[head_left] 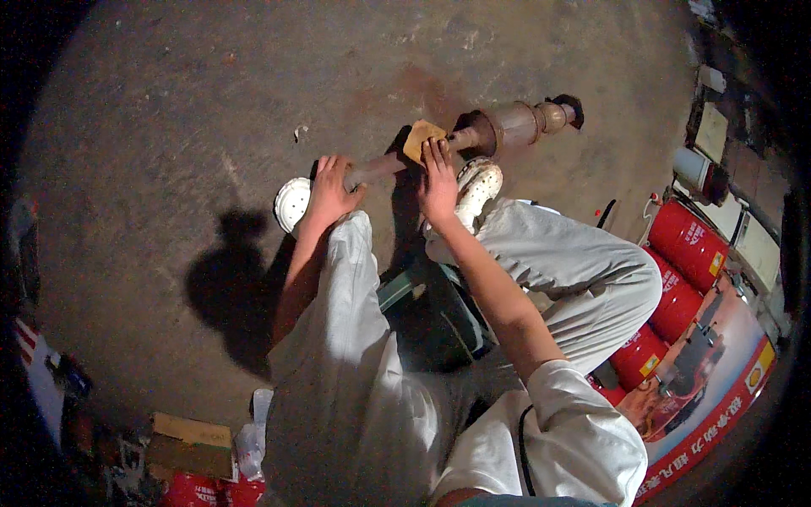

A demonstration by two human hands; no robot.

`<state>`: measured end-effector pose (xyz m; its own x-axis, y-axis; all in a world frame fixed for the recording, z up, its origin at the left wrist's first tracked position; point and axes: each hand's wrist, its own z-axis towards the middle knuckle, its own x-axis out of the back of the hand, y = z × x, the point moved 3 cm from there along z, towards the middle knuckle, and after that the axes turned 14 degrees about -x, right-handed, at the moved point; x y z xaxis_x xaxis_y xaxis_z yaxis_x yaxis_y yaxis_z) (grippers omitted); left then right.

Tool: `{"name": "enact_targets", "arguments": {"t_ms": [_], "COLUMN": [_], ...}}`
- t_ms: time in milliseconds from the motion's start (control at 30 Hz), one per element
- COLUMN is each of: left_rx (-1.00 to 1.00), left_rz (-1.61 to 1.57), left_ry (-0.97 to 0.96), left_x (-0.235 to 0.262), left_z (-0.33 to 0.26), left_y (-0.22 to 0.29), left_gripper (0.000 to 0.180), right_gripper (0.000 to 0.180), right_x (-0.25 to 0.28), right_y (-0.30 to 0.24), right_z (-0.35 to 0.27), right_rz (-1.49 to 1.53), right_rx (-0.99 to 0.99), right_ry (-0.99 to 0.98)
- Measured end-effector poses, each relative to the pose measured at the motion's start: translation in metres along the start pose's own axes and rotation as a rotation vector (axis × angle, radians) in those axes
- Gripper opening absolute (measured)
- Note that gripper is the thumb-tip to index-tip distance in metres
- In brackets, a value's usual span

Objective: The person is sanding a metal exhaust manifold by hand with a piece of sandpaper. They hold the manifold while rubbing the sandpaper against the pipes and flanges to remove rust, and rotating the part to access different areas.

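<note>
A rusty exhaust pipe (378, 171) lies across the floor in front of me, with a wide metal canister (514, 125) and a dark flange (571, 110) toward its far right end. My left hand (332, 193) is closed round the pipe's near left end; part of the grip is hidden. A folded tan sheet that looks like sandpaper (419, 140) lies over the middle of the pipe. My right hand (438, 182) presses on that sheet, its fingers together along the sheet's right side. The thumb is hard to see.
My white perforated shoes (292, 203) flank the pipe. A dark green box-like seat (435, 325) is between my legs. Red drums (688, 243) and a printed banner (714, 380) line the right. A cardboard box (193, 448) stands at lower left. Reddish dust (429, 91) marks the concrete floor.
</note>
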<state>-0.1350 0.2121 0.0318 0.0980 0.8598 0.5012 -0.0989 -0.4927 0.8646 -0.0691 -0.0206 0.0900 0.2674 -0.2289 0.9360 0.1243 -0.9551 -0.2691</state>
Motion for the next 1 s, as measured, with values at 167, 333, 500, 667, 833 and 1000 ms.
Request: {"name": "enact_targets", "arguments": {"t_ms": [167, 333, 500, 667, 833, 1000], "left_rx": [0.155, 0.135, 0.057, 0.062, 0.070, 0.056], "left_rz": [0.005, 0.176, 0.134, 0.203, 0.102, 0.183], "left_ry": [0.282, 0.374, 0.442, 0.458, 0.474, 0.479], "left_x": [-0.006, -0.012, -0.014, -0.003, -0.005, -0.012], "left_z": [0.012, 0.011, 0.030, 0.027, 0.032, 0.028], "left_y": [0.017, -0.008, 0.005, -0.001, 0.004, -0.005], "left_gripper": [0.053, 0.027, 0.019, 0.018, 0.014, 0.016], "right_gripper": [0.081, 0.083, 0.084, 0.080, 0.077, 0.069], "right_x": [-0.030, -0.014, 0.004, -0.021, 0.017, -0.013], "right_y": [-0.046, -0.033, -0.020, -0.045, 0.028, -0.024], "right_z": [-0.023, 0.010, 0.012, 0.006, 0.055, 0.026], "right_rz": [0.098, 0.014, 0.034, -0.008, -0.014, -0.057], "right_rx": [0.051, 0.169, -0.041, 0.305, 0.006, -0.054], "right_ry": [-0.125, -0.092, 0.021, -0.029, 0.023, -0.218]}}
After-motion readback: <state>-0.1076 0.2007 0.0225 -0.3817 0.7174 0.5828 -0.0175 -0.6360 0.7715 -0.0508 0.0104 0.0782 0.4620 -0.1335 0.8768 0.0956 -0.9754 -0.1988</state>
